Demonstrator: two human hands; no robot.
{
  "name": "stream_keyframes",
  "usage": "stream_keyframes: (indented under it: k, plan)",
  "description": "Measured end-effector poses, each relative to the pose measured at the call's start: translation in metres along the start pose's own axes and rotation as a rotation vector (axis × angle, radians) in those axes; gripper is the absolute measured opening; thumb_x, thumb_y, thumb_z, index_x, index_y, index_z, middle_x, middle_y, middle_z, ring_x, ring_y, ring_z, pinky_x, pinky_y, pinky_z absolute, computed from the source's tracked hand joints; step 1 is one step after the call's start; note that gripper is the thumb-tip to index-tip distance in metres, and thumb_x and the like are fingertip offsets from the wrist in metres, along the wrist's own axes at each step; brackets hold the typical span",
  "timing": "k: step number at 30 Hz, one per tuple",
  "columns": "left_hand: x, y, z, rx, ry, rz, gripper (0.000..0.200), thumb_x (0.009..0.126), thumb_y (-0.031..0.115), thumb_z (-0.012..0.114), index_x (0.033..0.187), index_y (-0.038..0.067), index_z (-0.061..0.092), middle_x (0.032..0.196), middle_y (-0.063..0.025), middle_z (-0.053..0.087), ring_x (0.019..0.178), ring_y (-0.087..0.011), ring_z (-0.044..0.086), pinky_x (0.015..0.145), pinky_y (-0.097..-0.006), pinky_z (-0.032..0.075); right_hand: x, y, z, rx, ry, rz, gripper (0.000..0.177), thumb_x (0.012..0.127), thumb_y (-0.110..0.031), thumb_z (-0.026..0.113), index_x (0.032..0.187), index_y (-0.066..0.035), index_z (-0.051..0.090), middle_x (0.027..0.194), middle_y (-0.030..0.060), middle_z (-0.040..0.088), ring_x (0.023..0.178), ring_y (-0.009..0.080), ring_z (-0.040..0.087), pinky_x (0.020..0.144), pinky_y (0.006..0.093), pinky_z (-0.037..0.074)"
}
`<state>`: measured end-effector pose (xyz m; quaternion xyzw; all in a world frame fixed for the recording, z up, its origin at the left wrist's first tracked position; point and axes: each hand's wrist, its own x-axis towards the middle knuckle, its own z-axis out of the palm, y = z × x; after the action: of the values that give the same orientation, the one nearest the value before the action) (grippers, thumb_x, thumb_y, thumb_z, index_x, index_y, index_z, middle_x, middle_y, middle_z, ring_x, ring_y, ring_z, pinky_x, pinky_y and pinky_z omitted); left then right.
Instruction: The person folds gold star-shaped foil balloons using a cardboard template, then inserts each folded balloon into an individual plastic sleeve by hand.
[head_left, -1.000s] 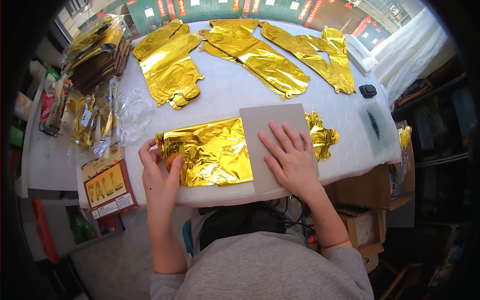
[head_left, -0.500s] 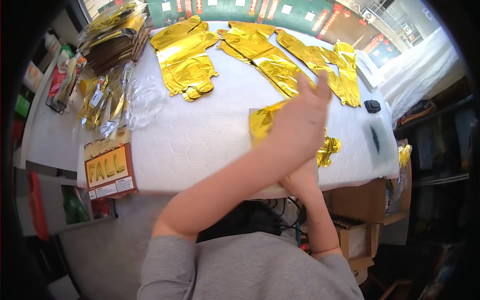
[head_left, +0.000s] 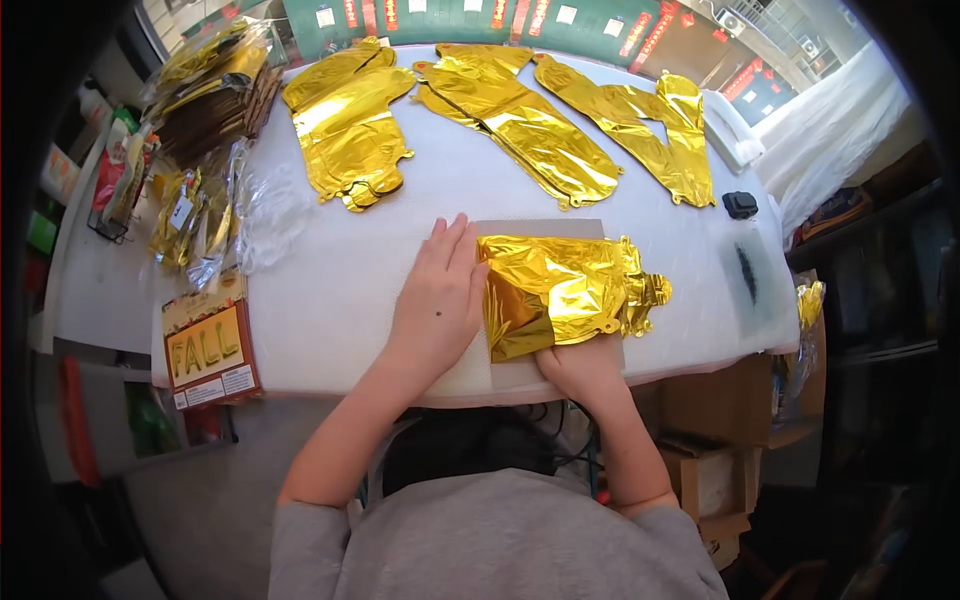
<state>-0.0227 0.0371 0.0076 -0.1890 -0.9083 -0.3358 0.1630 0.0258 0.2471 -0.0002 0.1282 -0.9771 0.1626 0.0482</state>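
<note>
A folded gold foil balloon [head_left: 570,290] lies across a grey card [head_left: 555,228] near the table's front edge. My left hand [head_left: 435,295] is laid out flat with its fingers stretched, its fingertips at the balloon's left edge. At the balloon's lower edge is my right hand [head_left: 585,368], touching it; its fingers are hidden beneath the foil, so what they grip does not show. Farther back lie more flat gold foil balloons: one at the left [head_left: 352,130], one in the middle [head_left: 530,125] and one at the right [head_left: 650,125].
A packet marked FALL [head_left: 212,345] lies at the table's left front corner. Behind it are white strings [head_left: 268,215] and a pile of foil packets [head_left: 215,90]. A small black object [head_left: 740,205] sits at the right, above a dark smudge. Cardboard boxes [head_left: 715,400] stand below the table's right side.
My left hand has swung from above the balloon, over my right arm, to its left side and come down flat. The folded balloon and grey card are now uncovered.
</note>
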Motion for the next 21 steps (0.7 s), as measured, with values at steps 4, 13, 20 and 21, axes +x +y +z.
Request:
stream_keyframes:
  k: [4,13,20,21]
  plan:
    - [-0.011,-0.003,0.025,0.24,-0.181,0.009,0.07,0.106,0.032,0.053,0.16,-0.007,0.034,0.168,-0.0266,0.032,0.158,-0.0387,0.029,0.128,-0.0553,0.02,-0.002,0.001,0.002,0.09,-0.033,0.013,0.043,0.094,-0.033,0.06,0.13,-0.01,0.068,0.128,0.0155,0.07,0.122,0.0399,0.063,0.107,0.0533,0.046]
    - [-0.012,0.004,0.037,0.355,-0.167,0.03,0.075,0.104,0.037,0.052,0.16,-0.009,0.033,0.171,-0.0253,0.028,0.161,-0.035,0.024,0.129,-0.0594,0.013,-0.001,0.003,0.007,0.134,-0.07,0.02,0.043,0.095,-0.03,0.06,0.129,-0.004,0.067,0.127,0.0195,0.069,0.119,0.0411,0.063,0.106,0.0523,0.047]
    - [-0.011,0.004,0.034,0.367,-0.188,0.039,0.074,0.104,0.038,0.052,0.16,-0.007,0.036,0.171,-0.0238,0.029,0.161,-0.0333,0.026,0.129,-0.0591,0.012,-0.001,0.001,0.006,0.106,-0.07,0.003,0.044,0.096,-0.029,0.057,0.132,-0.004,0.065,0.131,0.0213,0.067,0.123,0.0421,0.061,0.109,0.0538,0.044]
    - [-0.011,0.005,0.033,0.367,-0.189,0.043,0.074,0.104,0.038,0.052,0.16,-0.007,0.036,0.171,-0.0238,0.029,0.161,-0.0333,0.026,0.129,-0.0591,0.012,-0.002,0.004,0.007,0.11,-0.083,-0.026,0.05,0.096,-0.036,0.06,0.135,-0.004,0.063,0.134,0.0221,0.065,0.127,0.0428,0.058,0.112,0.0541,0.041]
